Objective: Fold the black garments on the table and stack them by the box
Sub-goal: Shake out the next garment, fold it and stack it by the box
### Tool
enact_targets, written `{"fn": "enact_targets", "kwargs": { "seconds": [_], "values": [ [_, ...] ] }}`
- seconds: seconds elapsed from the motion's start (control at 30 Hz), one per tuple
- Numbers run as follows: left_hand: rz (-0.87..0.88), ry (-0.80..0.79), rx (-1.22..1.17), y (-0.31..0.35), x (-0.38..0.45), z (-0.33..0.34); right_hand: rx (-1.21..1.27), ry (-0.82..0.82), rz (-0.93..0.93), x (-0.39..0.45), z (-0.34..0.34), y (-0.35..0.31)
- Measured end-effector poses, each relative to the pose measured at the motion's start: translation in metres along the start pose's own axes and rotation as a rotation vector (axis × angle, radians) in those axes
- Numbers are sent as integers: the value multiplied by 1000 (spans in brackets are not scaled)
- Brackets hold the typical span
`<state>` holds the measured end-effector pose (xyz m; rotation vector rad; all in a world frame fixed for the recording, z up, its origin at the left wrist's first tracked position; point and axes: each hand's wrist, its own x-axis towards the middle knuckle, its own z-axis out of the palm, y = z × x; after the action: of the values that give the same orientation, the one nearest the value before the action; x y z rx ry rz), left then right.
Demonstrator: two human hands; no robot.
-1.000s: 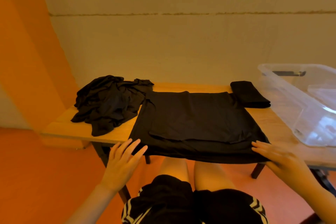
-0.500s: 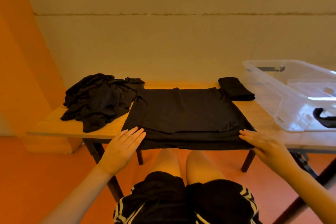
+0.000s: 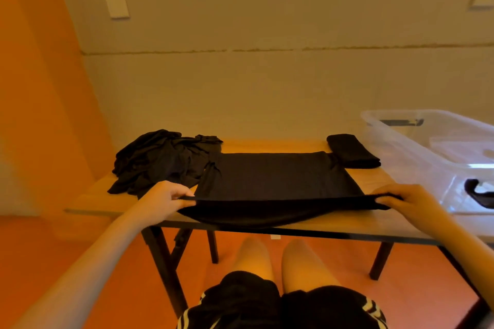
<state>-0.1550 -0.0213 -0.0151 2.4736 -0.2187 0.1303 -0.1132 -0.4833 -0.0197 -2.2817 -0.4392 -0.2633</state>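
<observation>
A black garment (image 3: 278, 176) lies spread flat across the middle of the wooden table (image 3: 88, 200). My left hand (image 3: 165, 196) pinches its near left corner, and my right hand (image 3: 401, 199) pinches its near right corner. The near edge is lifted off the table and stretched taut between them. A crumpled heap of black garments (image 3: 160, 160) sits at the table's left. One folded black garment (image 3: 350, 151) lies at the back right, next to the clear plastic box (image 3: 417, 141).
The clear box takes up the table's right end and holds a black handle-like piece (image 3: 478, 192). A wall stands close behind the table. My bare knees (image 3: 280, 262) and black striped shorts are under the near edge.
Both hands went from lying flat at the garment's near corners to pinching them, and the near edge has risen off the table. The view tilted upward.
</observation>
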Motion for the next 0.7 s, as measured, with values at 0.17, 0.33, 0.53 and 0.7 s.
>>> {"fn": "enact_targets", "kwargs": {
  "seconds": [0.17,0.33,0.53,0.7],
  "values": [
    [10,-18,88,-1,-7,-16,13,-14,7,4,-2,7],
    [-83,61,-183,10,-8,-16,-11,-12,15,6,-1,5],
    [-101,101,-550,6,-9,-12,17,42,23,12,-4,3],
    [-31,-38,-203,2,-7,-8,24,54,51,13,-6,3]
  ]
}}
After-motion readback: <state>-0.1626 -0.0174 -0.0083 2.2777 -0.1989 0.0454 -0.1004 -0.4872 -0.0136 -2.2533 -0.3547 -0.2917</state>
